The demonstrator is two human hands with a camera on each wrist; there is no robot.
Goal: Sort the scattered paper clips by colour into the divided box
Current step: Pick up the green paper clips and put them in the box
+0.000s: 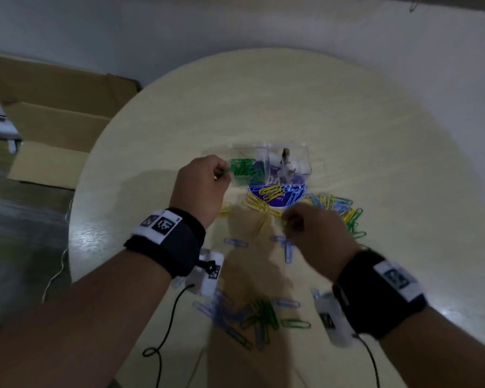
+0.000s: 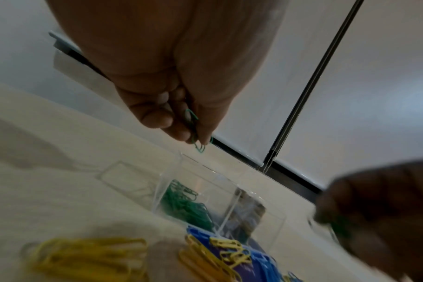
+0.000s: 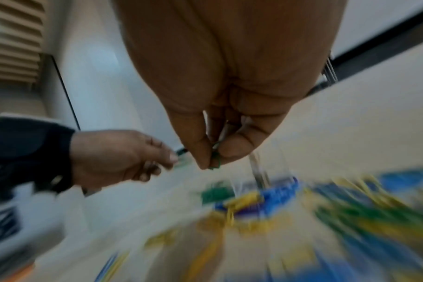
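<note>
— Where's the left hand point(image 1: 205, 182)?

— Up by the clear divided box point(image 1: 303, 161), fingers curled, pinching a green paper clip point(image 2: 193, 127) between thumb and fingertips, just beside the compartment that holds the green clips point(image 1: 242, 167).

— And the right hand point(image 1: 317, 229)?

— Lower, nearer the person, above the round pale table point(image 1: 263, 107). Its thumb and forefinger are closed tight on another small green clip point(image 3: 215, 159); that wrist view is blurred, so I can't make out more of it.

— What's round about?

— Yellow clips point(image 1: 269, 191) lie on a blue-and-purple round lid or card point(image 1: 291, 196) right at the box's near side, with more yellow spilling onto the table. A mixed heap of blue, yellow and green clips point(image 1: 339, 210) sits to the right of it, partly behind the right hand. Nearer the person, between the forearms, a loose scatter of blue and green clips point(image 1: 252, 317). Open cardboard boxes point(image 1: 53, 113) stand off the table to the left.

— Anything in the box's right compartment?

— Something pale and jumbled; I can't tell what.
</note>
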